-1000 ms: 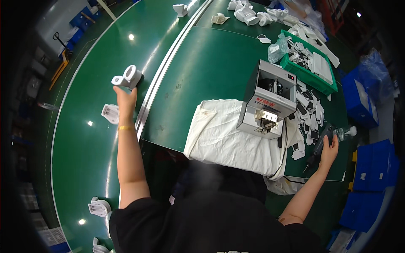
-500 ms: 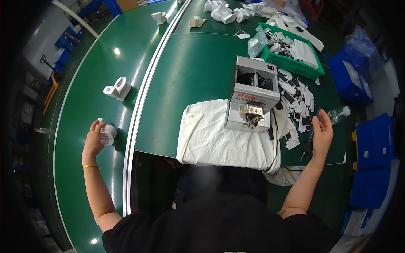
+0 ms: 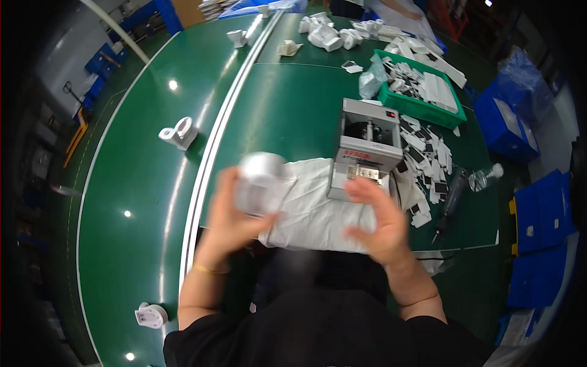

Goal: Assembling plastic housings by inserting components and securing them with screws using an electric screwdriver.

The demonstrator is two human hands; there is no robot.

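Observation:
My left hand (image 3: 229, 214) grips a white plastic housing (image 3: 262, 183) with a rounded top, held over the left edge of the white cloth (image 3: 324, 214). Motion smears the housing, so its details are lost. Facing it, my right hand (image 3: 382, 223) is empty, its fingers apart and curved. That hand hovers over the cloth and covers part of the front of a grey benchtop machine (image 3: 370, 144), apparently a screw feeder. To the right of my right hand, a black electric screwdriver (image 3: 451, 205) lies on the green table.
On the green belt at left sit white housings, one midway (image 3: 181, 133) and one close to me (image 3: 151, 315). White and black flat pieces (image 3: 431, 156) are strewn right of the machine. Behind them stands a green bin (image 3: 422, 110). A clear bottle (image 3: 486, 176) lies at right.
My left hand has lifted the white housing off the belt and brought it right, over the cloth. My right hand has come left from beside the screwdriver to the machine's front.

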